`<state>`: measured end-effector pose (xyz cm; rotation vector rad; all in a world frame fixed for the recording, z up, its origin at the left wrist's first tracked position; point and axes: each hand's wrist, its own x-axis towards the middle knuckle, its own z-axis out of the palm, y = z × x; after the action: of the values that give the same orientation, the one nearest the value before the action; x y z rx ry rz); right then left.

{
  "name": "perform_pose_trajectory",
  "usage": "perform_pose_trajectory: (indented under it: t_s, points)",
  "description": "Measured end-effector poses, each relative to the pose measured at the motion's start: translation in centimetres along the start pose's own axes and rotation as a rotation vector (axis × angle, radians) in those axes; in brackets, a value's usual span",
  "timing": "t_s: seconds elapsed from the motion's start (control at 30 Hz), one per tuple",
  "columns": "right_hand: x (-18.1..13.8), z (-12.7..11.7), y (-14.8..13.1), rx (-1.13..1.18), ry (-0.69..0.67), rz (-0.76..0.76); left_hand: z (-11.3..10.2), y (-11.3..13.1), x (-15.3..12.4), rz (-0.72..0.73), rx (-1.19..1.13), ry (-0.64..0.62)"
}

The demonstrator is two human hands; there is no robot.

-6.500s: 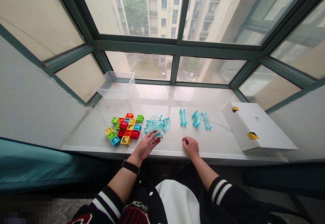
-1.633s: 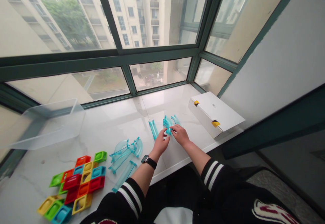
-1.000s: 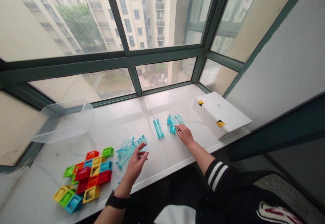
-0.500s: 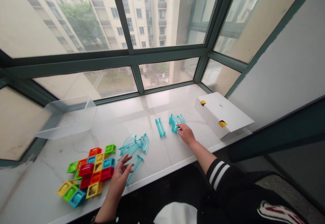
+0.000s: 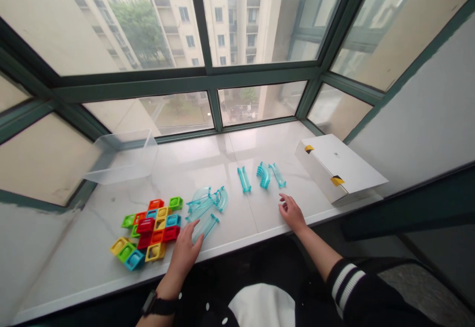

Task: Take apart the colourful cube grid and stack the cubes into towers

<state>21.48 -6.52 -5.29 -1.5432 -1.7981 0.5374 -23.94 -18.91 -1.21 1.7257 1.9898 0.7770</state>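
Observation:
My left hand [image 5: 186, 251] lies near the sill's front edge, fingers stretched out, fingertips touching a long straight clear teal track piece [image 5: 205, 226]. Behind that piece lies a pile of teal curved track pieces [image 5: 208, 201]. To its left is a cluster of coloured square blocks [image 5: 149, 227]. My right hand [image 5: 292, 212] rests on the white marble sill [image 5: 178, 168] with fingers loosely apart, holding nothing. Beyond it lie a short straight track [image 5: 244, 179], a stack of curved tracks [image 5: 263, 175] and another track piece [image 5: 277, 174].
A clear plastic bin [image 5: 124, 157] stands at the back left of the sill. A white cardboard box [image 5: 338, 167] with yellow tape lies at the right end. Window frames enclose the sill's far side.
My left hand moved from the right-hand track pieces over to the long track by the blocks. My right hand drew back from the curved tracks towards the front edge. The camera turned left.

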Motion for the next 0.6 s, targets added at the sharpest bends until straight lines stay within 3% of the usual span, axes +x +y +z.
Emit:
perform_pose_trajectory:
  t_s: [0.17, 0.37, 0.47, 0.6]
  points:
    - [-3.2, 0.9, 0.1, -0.024, -0.023, -0.071, 0.5, 0.1, -0.8, -0.009, 0.149, -0.136]
    - [-4.0, 1.2, -3.8, 0.053, -0.157, -0.104, -0.2, 1.8, -0.7, -0.101, 0.286, -0.268]
    - [-4.6, 1.4, -5.9, 0.120, -0.301, -0.114, -0.3, 2.4, -0.8, -0.132, 0.208, -0.271]
    - [-5.8, 1.9, -8.7, 0.187, -0.432, -0.140, 0.9, 3.4, -1.7, -0.150, -0.059, -0.248]
